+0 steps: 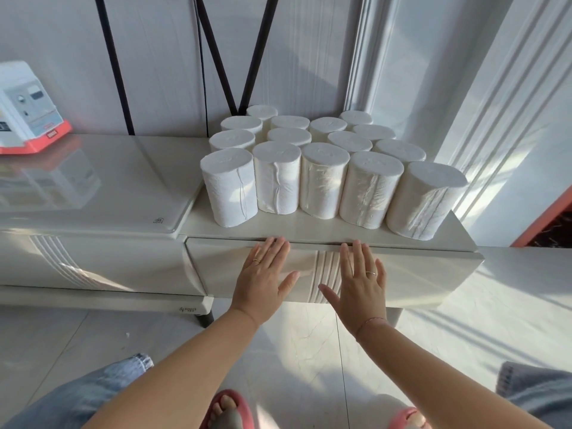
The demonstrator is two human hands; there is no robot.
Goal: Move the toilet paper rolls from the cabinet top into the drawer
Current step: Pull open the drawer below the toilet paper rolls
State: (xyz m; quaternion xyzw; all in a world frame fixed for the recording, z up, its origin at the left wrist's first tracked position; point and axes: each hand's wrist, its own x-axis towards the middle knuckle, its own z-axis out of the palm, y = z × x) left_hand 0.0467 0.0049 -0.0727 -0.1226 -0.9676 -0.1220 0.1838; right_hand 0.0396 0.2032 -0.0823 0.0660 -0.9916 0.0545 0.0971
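Note:
Several white toilet paper rolls (322,179) stand upright in rows on the cream cabinet top (309,228), filling its right section. Below them the drawer front (411,274) is shut. My left hand (263,272) lies flat against the drawer front, fingers straight and reaching up to its top edge. My right hand (360,278) lies flat beside it, fingers straight, tips at the same edge. Neither hand holds anything.
A white and orange device (29,109) sits on the glossy higher cabinet (93,187) to the left. Black stand legs (216,57) rise behind the rolls against the wall. A white door frame (510,119) is at the right. My feet in pink slippers (229,410) are on the tiled floor.

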